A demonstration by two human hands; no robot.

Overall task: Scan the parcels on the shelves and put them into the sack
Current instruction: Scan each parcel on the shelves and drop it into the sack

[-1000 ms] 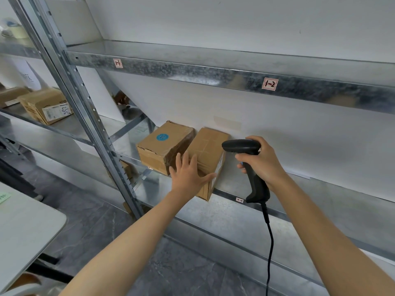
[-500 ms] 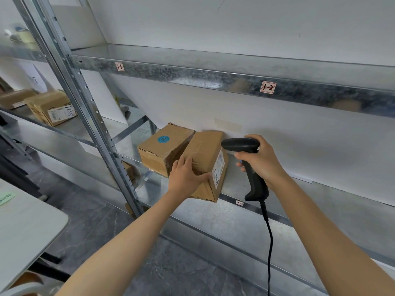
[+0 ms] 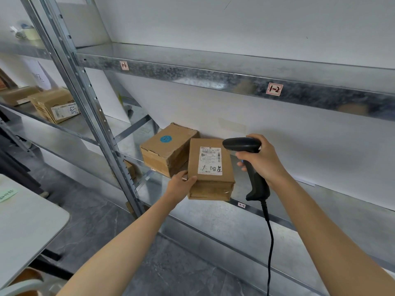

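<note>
My left hand (image 3: 179, 184) grips the lower left corner of a brown cardboard parcel (image 3: 210, 184), tilted so its white shipping label (image 3: 211, 160) faces me, at the front edge of the middle shelf (image 3: 299, 201). My right hand (image 3: 261, 160) holds a black corded barcode scanner (image 3: 245, 146) by its handle, its head just right of the label's top. A second brown parcel (image 3: 168, 151) with a blue round sticker sits on the shelf just left and behind. No sack is in view.
A metal upright (image 3: 96, 116) divides the shelving. Left of it, another labelled box (image 3: 54, 105) sits on a shelf. The upper shelf (image 3: 213, 75) carries tags 1-1 and 1-2. A white table (image 3: 27, 221) stands at lower left over grey floor.
My left hand has turned the parcel and pulled it forward, so its label now faces up toward me. The scanner in my right hand stays close beside it.
</note>
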